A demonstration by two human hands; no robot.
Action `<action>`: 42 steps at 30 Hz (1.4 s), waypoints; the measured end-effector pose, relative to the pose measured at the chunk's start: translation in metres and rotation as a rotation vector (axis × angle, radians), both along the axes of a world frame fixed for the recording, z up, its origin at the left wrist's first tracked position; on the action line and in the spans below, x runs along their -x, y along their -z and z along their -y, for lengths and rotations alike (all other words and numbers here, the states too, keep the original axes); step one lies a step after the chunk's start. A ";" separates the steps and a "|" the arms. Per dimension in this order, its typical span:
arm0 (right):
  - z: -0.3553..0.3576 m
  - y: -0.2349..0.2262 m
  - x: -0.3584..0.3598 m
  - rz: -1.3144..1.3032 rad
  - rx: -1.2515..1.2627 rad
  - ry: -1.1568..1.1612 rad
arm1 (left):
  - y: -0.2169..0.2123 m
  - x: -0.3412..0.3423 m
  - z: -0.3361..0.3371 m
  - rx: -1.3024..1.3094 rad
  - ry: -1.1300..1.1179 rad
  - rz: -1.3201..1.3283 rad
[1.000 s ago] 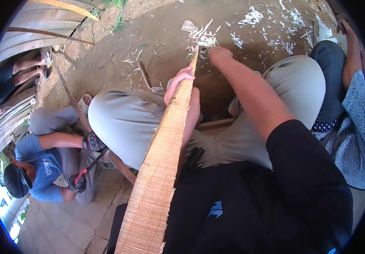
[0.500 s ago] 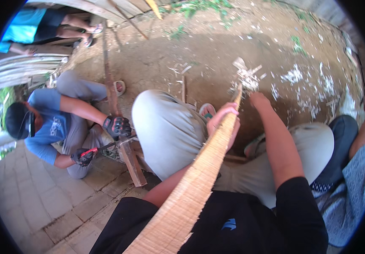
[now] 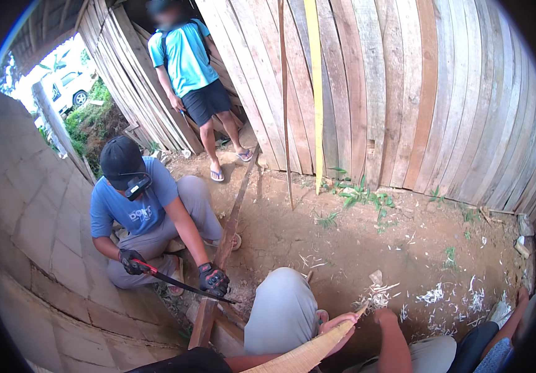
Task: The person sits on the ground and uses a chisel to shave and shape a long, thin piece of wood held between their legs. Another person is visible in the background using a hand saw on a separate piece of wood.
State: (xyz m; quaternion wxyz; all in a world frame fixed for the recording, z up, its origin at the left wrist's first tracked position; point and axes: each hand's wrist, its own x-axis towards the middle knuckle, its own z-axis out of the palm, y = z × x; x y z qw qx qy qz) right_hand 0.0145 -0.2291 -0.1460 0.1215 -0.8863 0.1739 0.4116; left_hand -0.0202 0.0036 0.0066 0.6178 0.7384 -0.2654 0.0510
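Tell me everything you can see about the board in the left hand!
The board looks like pale, yellowish bare wood. It narrows to a point at its far end. It slants up rightward, its near end cut off by the picture's bottom edge. The left hand grips it near the tip. Whether the tip touches the shavings is unclear.

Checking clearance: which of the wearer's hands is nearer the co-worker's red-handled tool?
Left: the left hand, gripping the pale board, is right of the tool; the right hand farther right.
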 end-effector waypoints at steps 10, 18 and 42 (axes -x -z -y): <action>-0.040 -0.007 0.003 0.144 -0.100 0.170 | -0.020 -0.004 -0.014 0.092 0.084 -0.095; -0.039 -0.052 0.022 0.071 -0.127 0.331 | -0.001 -0.004 -0.003 -0.091 0.121 -0.425; -0.045 -0.020 0.006 0.098 -0.119 0.685 | 0.017 -0.016 0.003 -0.121 0.235 -0.503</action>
